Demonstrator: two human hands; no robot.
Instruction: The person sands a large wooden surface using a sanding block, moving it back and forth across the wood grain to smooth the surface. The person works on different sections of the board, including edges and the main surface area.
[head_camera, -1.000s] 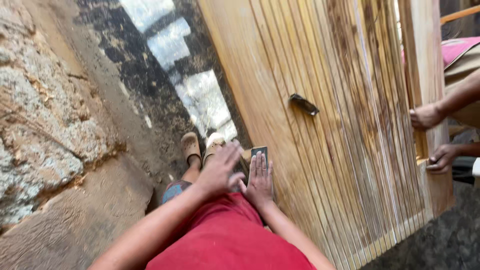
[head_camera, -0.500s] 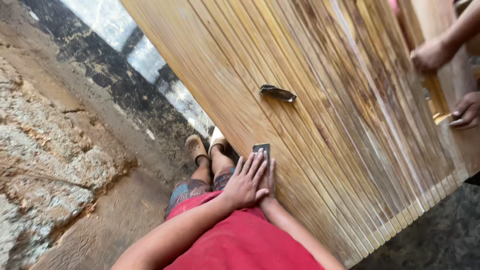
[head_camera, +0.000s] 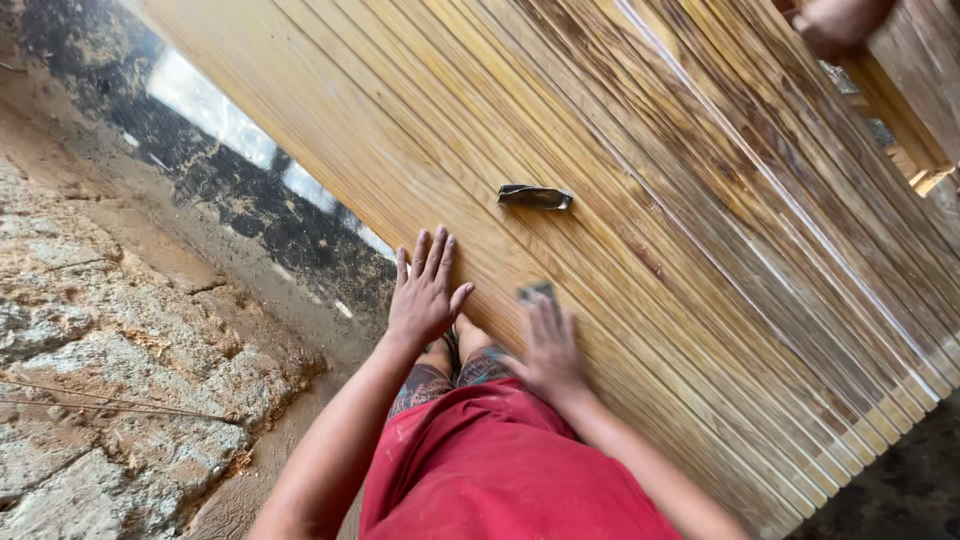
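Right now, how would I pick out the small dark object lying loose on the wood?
A big slatted wooden panel fills most of the view. On its bare slats, beyond the left hand and blurred right hand, lies a small dark crumpled piece. It alone rests loose and untouched; the other dark piece sits under the right hand's fingers.

The hands have come apart: the left hand (head_camera: 425, 290), which lay over the right half a second ago, now rests flat by itself at the near edge of the ribbed wooden panel (head_camera: 640, 130). The right hand (head_camera: 548, 350), blurred, presses the small dark sanding pad (head_camera: 537, 292) farther along the slats. The folded scrap of sandpaper (head_camera: 535, 197) now looks nearer to both.
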